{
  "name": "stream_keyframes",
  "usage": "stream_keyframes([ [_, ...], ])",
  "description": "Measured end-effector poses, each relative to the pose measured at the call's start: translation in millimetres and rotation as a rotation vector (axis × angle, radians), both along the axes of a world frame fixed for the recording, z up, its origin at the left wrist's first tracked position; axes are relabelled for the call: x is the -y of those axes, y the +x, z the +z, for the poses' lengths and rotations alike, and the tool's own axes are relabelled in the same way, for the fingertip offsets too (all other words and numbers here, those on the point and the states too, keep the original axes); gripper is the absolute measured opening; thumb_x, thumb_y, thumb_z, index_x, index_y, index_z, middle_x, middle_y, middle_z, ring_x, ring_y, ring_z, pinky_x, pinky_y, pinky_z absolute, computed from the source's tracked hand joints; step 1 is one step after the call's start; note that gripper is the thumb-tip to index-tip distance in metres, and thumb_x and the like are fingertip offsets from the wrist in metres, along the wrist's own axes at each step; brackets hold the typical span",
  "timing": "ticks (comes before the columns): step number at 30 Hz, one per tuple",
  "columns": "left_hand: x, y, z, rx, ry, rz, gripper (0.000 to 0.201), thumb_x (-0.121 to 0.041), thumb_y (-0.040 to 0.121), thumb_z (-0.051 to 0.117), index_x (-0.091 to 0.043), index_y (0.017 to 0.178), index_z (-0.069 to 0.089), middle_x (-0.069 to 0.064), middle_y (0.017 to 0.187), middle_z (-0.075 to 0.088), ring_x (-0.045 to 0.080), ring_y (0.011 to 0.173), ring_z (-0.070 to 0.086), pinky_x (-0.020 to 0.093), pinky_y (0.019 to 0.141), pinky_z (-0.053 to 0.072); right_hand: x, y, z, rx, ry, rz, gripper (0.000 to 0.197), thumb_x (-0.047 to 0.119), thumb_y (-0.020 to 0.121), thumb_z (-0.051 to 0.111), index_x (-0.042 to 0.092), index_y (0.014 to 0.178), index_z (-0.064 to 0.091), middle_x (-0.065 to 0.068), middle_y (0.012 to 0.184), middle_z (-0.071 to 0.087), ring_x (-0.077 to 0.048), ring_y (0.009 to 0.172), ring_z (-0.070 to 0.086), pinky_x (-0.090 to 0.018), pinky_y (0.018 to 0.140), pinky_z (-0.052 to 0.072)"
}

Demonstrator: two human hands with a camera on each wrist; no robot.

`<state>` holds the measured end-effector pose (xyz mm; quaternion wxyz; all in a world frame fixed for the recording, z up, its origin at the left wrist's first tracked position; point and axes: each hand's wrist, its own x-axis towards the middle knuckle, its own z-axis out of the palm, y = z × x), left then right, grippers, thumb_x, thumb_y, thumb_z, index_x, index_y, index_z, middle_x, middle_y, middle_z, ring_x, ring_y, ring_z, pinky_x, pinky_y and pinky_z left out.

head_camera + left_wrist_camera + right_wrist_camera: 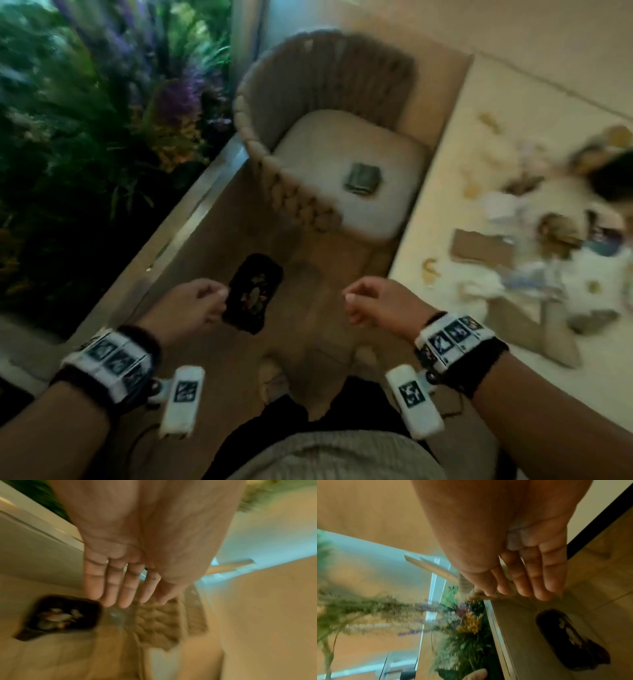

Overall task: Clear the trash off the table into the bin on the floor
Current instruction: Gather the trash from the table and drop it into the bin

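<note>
Pale stone is seen on the table (455, 192) at the right, where the trash (548, 236) lies strewn: crumpled paper, a flat piece of cardboard, small scraps, all blurred. Beside the table a woven chair (308, 113) is seen, with a small dark green object (362, 179) lying on its cushion. Greenery with purple and yellow blooms (102, 102) is ranged along the left behind a pale ledge. On the floor between ledge and chair stands the black-lined bin (255, 294), with light scraps already inside it.

Both forearms are held out over the floor, level and well apart, palms down. The left hand (191, 306) is held just beside the bin's near rim and nothing is gripped; in the head view its fingers look loosely curled, while in the left wrist view the fingers (111, 588) are seen extended and close together. The right hand (373, 305) is held over bare floor, clear of the table edge, and nothing is held; its fingers (532, 574) are shown relaxed and nearly straight in the right wrist view.
</note>
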<state>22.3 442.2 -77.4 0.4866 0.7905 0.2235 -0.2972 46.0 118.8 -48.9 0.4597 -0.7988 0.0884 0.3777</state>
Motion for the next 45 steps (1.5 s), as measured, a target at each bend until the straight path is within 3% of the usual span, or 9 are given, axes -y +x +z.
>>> stream_keyframes([
  [6,100.7,17.5,50.7,0.027,0.025,-0.291,0.015,-0.024,0.101,0.05,-0.021,0.104,0.064,0.01,0.096,0.068,0.026,0.092,0.066,0.038,0.082,0.053,153.2,-84.5,32.5,-0.044,-0.166,-0.229,0.02,0.03,0.096,0.058,0.013,0.1,0.067,-0.009,0.086,0.072,-0.021,0.075,0.072,-0.033,0.068,0.06],
  [12,240.7,26.3,79.4,0.195,0.077,-0.482,0.012,-0.021,0.099,0.054,-0.016,0.101,0.064,0.011,0.088,0.068,0.016,0.073,0.062,0.021,0.059,0.051,283.9,-158.1,27.9,-0.037,-0.192,-0.555,0.021,0.029,0.094,0.06,0.01,0.097,0.066,-0.012,0.081,0.073,-0.03,0.077,0.072,-0.042,0.072,0.059],
  [16,339.4,26.7,74.0,0.285,0.167,-0.665,0.012,-0.034,0.095,0.059,-0.023,0.099,0.064,0.005,0.092,0.066,0.022,0.083,0.064,0.041,0.077,0.056,347.0,-170.1,30.7,0.041,-0.176,-0.57,0.015,0.025,0.093,0.062,0.012,0.097,0.067,-0.01,0.078,0.073,-0.028,0.074,0.072,-0.044,0.071,0.059],
  [23,463.8,34.0,51.0,0.391,0.577,-0.786,0.055,-0.05,0.085,0.067,-0.02,0.129,0.052,0.011,0.131,0.048,0.033,0.121,0.049,0.042,0.1,0.044,401.0,-122.7,31.4,0.293,-0.312,-0.335,0.005,0.029,0.089,0.064,0.025,0.091,0.061,0.006,0.084,0.066,-0.014,0.077,0.064,-0.027,0.07,0.052],
  [26,484.4,35.8,50.4,0.353,0.634,-0.773,0.049,-0.038,0.087,0.068,-0.014,0.128,0.056,0.013,0.132,0.054,0.033,0.117,0.054,0.04,0.095,0.048,408.6,-98.3,25.1,0.498,-0.39,-0.271,0.009,0.028,0.09,0.062,0.026,0.098,0.059,0.007,0.093,0.058,-0.011,0.083,0.057,-0.023,0.073,0.045],
  [32,495.4,39.9,41.5,0.391,0.6,-0.755,0.033,-0.028,0.09,0.062,-0.011,0.118,0.061,0.014,0.121,0.063,0.034,0.107,0.061,0.039,0.087,0.051,417.7,-62.5,-3.5,0.574,-0.676,0.003,0.036,0.025,0.089,0.054,0.027,0.125,0.059,-0.009,0.118,0.05,-0.032,0.103,0.049,-0.046,0.086,0.051],
  [38,480.7,43.9,34.5,0.312,0.516,-0.679,0.033,-0.03,0.086,0.063,-0.014,0.115,0.058,0.01,0.111,0.065,0.03,0.102,0.062,0.029,0.075,0.044,428.3,-59.8,-20.1,0.394,-0.679,0.188,0.023,0.035,0.086,0.061,0.023,0.105,0.06,-0.004,0.105,0.049,-0.026,0.1,0.05,-0.033,0.082,0.045],
  [42,472.4,52.4,39.5,0.341,0.39,-0.547,0.019,-0.027,0.082,0.064,-0.012,0.085,0.051,0.002,0.07,0.052,0.024,0.068,0.052,0.031,0.056,0.035,442.5,-60.1,-23.0,0.329,-0.676,0.161,0.032,0.047,0.083,0.064,0.019,0.097,0.065,-0.005,0.096,0.054,-0.027,0.097,0.055,-0.028,0.077,0.04],
  [45,473.2,64.6,43.9,0.382,0.291,-0.541,0.027,-0.022,0.085,0.062,-0.014,0.074,0.038,0.003,0.065,0.041,0.024,0.062,0.041,0.032,0.054,0.029,446.7,-60.9,-13.7,0.352,-0.591,0.037,0.025,0.044,0.083,0.069,0.019,0.083,0.065,-0.001,0.087,0.051,-0.022,0.086,0.056,-0.024,0.07,0.036],
])
